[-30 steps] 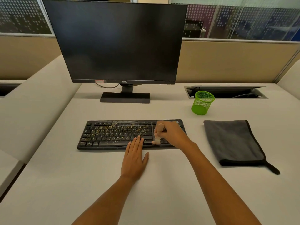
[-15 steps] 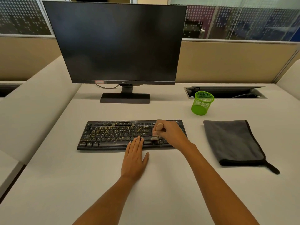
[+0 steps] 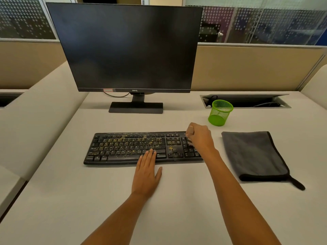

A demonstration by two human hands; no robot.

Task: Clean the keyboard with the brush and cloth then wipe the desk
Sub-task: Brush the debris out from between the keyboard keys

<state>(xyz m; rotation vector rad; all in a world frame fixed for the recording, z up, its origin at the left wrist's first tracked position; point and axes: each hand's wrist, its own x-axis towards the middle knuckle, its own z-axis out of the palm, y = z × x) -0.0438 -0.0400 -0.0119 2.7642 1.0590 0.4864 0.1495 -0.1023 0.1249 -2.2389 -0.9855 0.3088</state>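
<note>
Head view: brushing step in hand. Holds brush (image 3: 190, 129) in right grip (image 3: 200, 137), closed round the handle, over the right end of keyboard (image 3: 123, 157) at centre frame. Steadies keyboard with left grip (image 3: 146, 174), flat and open, fingertips on bottom keys, palm on desk (image 3: 177, 209). Probably needs leftward sweeps next, through yellow crumbs (image 3: 113, 145) on left and middle keys. Leaves cloth (image 3: 253, 154) folded at right, untouched
</note>
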